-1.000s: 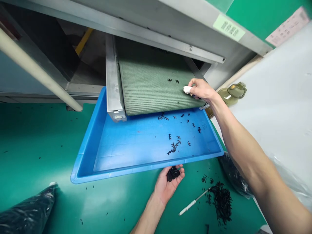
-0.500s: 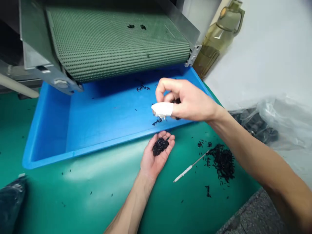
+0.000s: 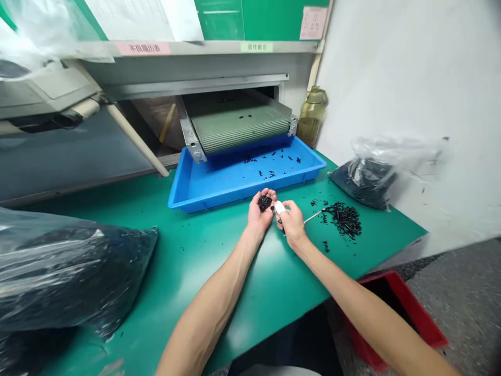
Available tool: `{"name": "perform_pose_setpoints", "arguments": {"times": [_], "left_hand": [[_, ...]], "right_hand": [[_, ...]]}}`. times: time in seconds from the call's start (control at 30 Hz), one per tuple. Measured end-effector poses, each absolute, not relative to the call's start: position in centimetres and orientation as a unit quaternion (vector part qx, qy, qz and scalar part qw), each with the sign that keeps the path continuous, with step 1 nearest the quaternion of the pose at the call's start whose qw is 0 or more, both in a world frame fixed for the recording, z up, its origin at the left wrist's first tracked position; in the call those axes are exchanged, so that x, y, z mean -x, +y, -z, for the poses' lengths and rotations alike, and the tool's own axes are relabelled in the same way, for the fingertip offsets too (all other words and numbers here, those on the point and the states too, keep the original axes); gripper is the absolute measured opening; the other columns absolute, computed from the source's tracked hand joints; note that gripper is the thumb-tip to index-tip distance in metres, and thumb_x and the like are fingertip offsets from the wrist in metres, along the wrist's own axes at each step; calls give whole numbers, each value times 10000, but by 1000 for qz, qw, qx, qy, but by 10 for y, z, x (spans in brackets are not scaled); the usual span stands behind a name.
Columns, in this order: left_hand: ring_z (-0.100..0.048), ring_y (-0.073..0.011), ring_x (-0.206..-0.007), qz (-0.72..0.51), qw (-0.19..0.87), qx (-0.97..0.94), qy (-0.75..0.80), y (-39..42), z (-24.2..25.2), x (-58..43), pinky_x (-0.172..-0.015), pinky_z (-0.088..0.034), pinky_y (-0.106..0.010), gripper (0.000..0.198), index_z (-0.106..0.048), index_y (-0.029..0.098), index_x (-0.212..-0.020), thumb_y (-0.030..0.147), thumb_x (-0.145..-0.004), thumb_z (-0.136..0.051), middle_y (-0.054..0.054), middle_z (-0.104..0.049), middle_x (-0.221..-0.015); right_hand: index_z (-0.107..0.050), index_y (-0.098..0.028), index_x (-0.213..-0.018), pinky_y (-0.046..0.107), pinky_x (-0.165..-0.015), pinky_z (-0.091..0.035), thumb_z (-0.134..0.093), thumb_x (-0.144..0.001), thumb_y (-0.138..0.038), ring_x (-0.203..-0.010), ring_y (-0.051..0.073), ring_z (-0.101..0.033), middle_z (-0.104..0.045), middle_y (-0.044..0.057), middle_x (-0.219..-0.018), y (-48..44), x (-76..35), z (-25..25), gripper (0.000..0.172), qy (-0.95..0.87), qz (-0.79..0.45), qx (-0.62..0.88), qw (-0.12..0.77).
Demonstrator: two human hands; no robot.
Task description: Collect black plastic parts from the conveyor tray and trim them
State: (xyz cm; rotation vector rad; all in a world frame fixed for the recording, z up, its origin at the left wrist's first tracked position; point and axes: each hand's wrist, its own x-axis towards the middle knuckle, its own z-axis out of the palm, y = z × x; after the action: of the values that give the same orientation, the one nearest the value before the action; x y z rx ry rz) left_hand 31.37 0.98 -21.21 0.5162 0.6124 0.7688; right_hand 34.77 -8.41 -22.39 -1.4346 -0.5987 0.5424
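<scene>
My left hand (image 3: 259, 214) is palm up, cupped around a clump of small black parts (image 3: 264, 203), just in front of the blue tray (image 3: 230, 197). Close beside it on the right is my right hand (image 3: 291, 222), with a white covering (image 3: 279, 207) on the thumb. Its fingers are curled round some black parts, partly hidden in the grip. Scattered black pieces (image 3: 271, 174) lie inside the tray. To the right, a pile of black bits (image 3: 346, 219) rests on the green table, beside a thin metal tool (image 3: 313, 216).
A green conveyor belt (image 3: 242, 128) overhangs the tray. Dark-filled plastic bags lie at the left (image 3: 78, 266) and right (image 3: 366, 175). A bottle (image 3: 312, 116) stands behind the tray. Below the table's right edge is a red bin (image 3: 417, 310).
The head view has pulled back and shows more of the table. My right hand has come down from over the tray to beside my left hand, which still holds black parts.
</scene>
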Motion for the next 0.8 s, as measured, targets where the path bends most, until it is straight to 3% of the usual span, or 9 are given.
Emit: {"name": "perform_pose_setpoints", "arguments": {"times": [0.1,0.23,0.4,0.6,0.8], "left_hand": [[-645,-142,-811,-380,822,-296,304,5,214,-292,-797,-522,-282,224,-582,144,-736,172,-903,-436,-61,-636,-767],[-614,-139,-727,-396,763,-394,325,-1,224,-253,-716,-504,-301,114,-611,135,-806,224,-858,-562,-31,-644,-778],[-592,-158,-740,-427,676,-516,308,-12,233,-211,-742,-441,-274,229,-675,155,-775,363,-826,-594,-13,-661,-763],[-611,-158,-798,-434,634,-580,270,-22,235,-196,-796,-457,-297,297,-667,153,-817,418,-879,-548,-28,-673,-839],[-640,-165,-820,-416,646,-586,257,-19,238,-204,-786,-526,-375,302,-627,128,-949,416,-918,-540,-47,-664,-905]], "right_hand": [[-407,-237,-843,216,-422,-340,-457,-816,-491,-447,106,-432,-481,-68,-572,-84,-334,236,261,-264,-192,659,678],[-478,-230,-803,255,-591,-420,-569,-781,-394,-630,145,-531,-571,-25,-699,-79,-313,237,189,-328,-145,678,641],[-553,-208,-741,307,-775,-439,-584,-844,-315,-811,166,-547,-607,9,-830,-85,-291,238,152,-419,-111,695,574],[-619,-167,-1062,397,-870,-498,-569,-932,-365,-977,184,-595,-615,66,-1116,-100,-283,237,241,-462,-113,684,553],[-575,-158,-1186,399,-832,-535,-570,-936,-352,-980,195,-613,-600,80,-1165,-110,-308,239,317,-382,-127,676,617]]}}
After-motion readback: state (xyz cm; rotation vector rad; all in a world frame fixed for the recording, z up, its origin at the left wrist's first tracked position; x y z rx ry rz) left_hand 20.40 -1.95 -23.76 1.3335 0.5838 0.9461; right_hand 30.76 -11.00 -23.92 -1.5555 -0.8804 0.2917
